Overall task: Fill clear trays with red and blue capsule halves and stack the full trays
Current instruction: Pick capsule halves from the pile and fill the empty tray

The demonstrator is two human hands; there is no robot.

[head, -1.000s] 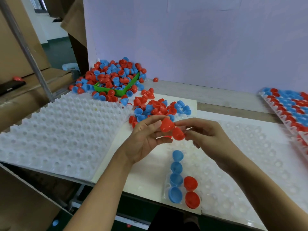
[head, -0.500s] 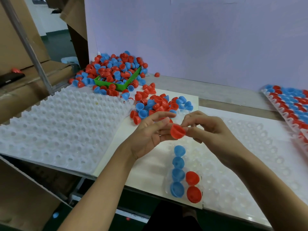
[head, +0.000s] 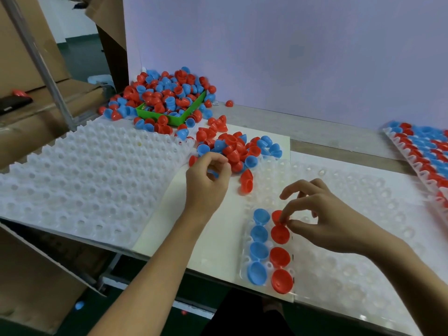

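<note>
A clear tray (head: pixel 363 214) lies on the white table in front of me. Its near left corner holds a column of several blue capsule halves (head: pixel 258 251) and, beside it, a column of red capsule halves (head: pixel 280 257). My right hand (head: pixel 320 214) pinches the farthest red half (head: pixel 276 215) of that column between thumb and forefinger, in its pocket. My left hand (head: pixel 208 178) is at the near edge of the loose pile of halves (head: pixel 232 149), fingers curled round a blue half (head: pixel 214 175) that is mostly hidden. Some nested red halves (head: pixel 246 181) lie between the hands.
A green bin (head: pixel 191 112) overflowing with red and blue halves stands at the back by the wall. A stack of white empty trays (head: pixel 84 178) lies at the left. A filled tray (head: pixel 424 151) sits at the far right. Cardboard boxes stand at the left.
The hands have parted: the right went down to the tray with a red half, and the left reached out to the loose pile. The red column has grown by two halves.
</note>
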